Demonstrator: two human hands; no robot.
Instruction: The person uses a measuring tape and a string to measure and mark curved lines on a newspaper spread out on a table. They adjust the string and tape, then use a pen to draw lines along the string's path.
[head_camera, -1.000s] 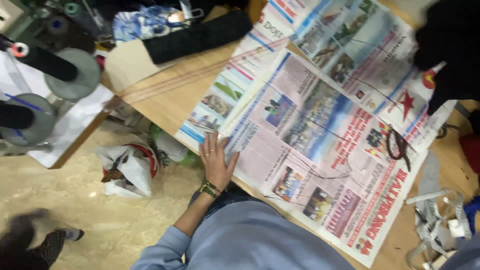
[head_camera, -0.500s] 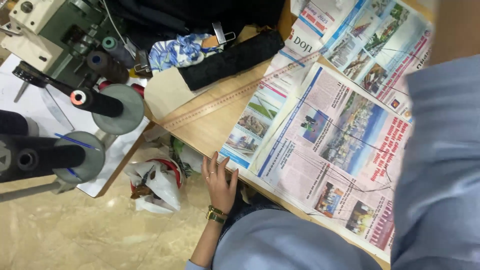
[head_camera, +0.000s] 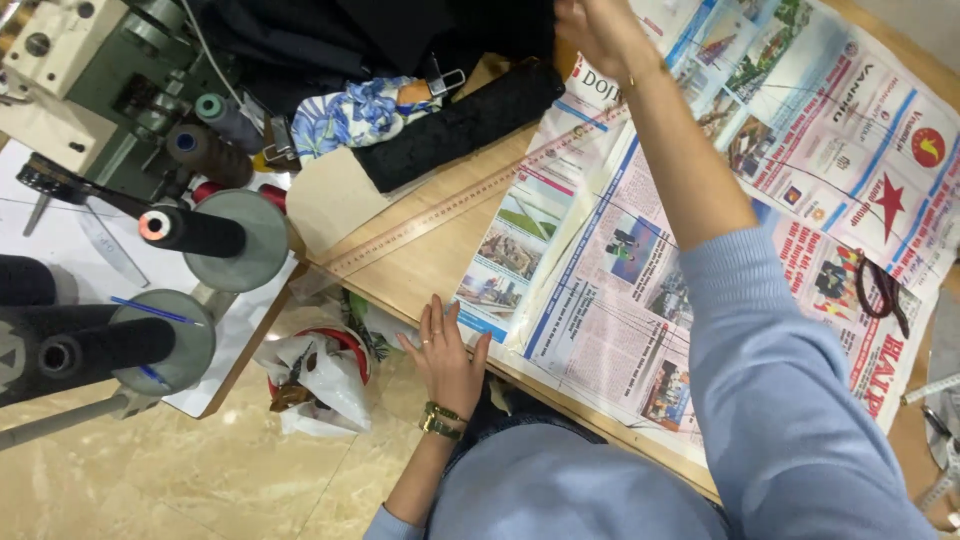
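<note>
Newspaper (head_camera: 700, 250) stays spread under the flat, open-fingered left hand (head_camera: 447, 357); the right hand (head_camera: 597, 30) has now stretched toward the black fabric (head_camera: 400, 30), grip unclear.

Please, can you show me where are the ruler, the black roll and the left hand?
ruler (head_camera: 470, 206): head view, middle of the long wooden strip.
black roll (head_camera: 460, 125): head view, middle of its dark textured side.
left hand (head_camera: 447, 358): head view, back of the hand at the table edge.
</note>
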